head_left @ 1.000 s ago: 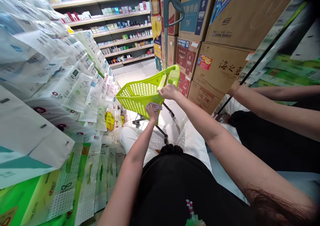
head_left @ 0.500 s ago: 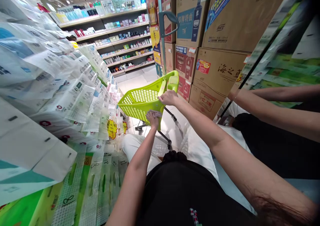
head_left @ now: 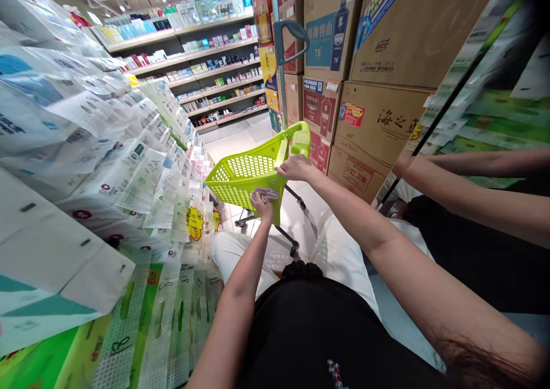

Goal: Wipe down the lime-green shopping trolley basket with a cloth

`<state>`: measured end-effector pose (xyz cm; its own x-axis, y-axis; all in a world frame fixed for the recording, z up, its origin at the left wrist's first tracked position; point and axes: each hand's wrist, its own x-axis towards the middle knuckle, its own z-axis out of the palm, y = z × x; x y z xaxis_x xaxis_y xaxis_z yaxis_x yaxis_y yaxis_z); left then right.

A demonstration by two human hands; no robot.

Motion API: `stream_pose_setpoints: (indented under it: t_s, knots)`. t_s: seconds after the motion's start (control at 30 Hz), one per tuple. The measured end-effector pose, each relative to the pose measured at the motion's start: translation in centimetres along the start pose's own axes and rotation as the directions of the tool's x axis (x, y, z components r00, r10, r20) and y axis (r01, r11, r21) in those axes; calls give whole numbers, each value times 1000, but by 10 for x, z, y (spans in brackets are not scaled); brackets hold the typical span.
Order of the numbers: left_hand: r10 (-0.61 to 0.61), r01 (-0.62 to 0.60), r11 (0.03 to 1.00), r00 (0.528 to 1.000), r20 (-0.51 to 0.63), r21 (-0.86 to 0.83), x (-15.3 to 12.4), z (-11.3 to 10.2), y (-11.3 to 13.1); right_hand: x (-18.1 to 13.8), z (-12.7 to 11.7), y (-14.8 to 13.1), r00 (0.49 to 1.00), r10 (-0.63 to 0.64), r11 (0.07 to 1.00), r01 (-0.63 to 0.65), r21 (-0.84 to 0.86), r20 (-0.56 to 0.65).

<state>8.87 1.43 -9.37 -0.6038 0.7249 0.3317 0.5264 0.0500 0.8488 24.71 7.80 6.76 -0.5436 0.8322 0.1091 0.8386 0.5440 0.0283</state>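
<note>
A lime-green perforated shopping basket (head_left: 243, 174) on a wheeled frame stands in the aisle ahead of me. My left hand (head_left: 263, 201) presses a small greyish cloth (head_left: 266, 193) against the basket's near side, fingers closed on it. My right hand (head_left: 294, 167) grips the basket's rear top rim beside its green handle block (head_left: 300, 137). My black top and white trousers fill the lower middle of the view.
Stacked tissue packs (head_left: 86, 165) line the left side. Brown cardboard boxes (head_left: 378, 62) are piled on the right. A reflective panel (head_left: 472, 148) at right mirrors my arms. Shelves of small goods (head_left: 206, 51) stand across the far end of the tiled aisle (head_left: 240, 134).
The view has lifted slightly and the basket sits a little lower and nearer. My left hand with the cloth has shifted slightly along the basket's side; the right hand keeps its grip.
</note>
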Motion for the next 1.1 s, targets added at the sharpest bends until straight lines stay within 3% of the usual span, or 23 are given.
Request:
stream_pose_setpoints:
  t_s: [0.13, 0.2, 0.33, 0.47, 0.6, 0.7, 0.83, 0.93, 1.03, 1.1]
  knots:
    - [70, -75, 997, 987, -144, -29, 11, -2, 19, 0, 2, 13, 1000, -20, 999, 20, -31, -2]
    - [138, -145, 989, 977, -160, -31, 16, 0, 30, -2, 3, 21, 1000, -28, 999, 28, -38, 3]
    - [262, -262, 965, 965, 0, 1, 21, 5, 42, -7, 4, 36, 999, -34, 998, 34, -43, 5]
    - [339, -345, 938, 933, 122, 34, 30, -2, 33, -11, 5, 47, 1000, -14, 996, 13, -91, -9]
    - [184, -187, 978, 982, 32, 98, 53, -23, 10, -14, 6, 45, 999, -44, 990, 44, -136, 3]
    - [98, -92, 987, 994, -38, 134, 58, -25, 5, -15, 13, 38, 998, -17, 995, 11, -102, -62]
    - [190, -191, 975, 982, 21, 115, 35, 1, 23, -14, 22, 31, 992, 85, 994, -91, -60, -98]
    - [308, -322, 942, 942, 134, 98, 20, 14, 34, -15, 26, 32, 985, 106, 992, -113, -49, -133]
    - [370, -396, 914, 903, 220, 88, 25, -2, 22, -18, 27, 37, 985, 86, 995, -93, -39, -152]
    - [330, -357, 927, 923, 199, 119, 39, -23, 4, -20, 27, 40, 986, 78, 996, -84, -37, -148]
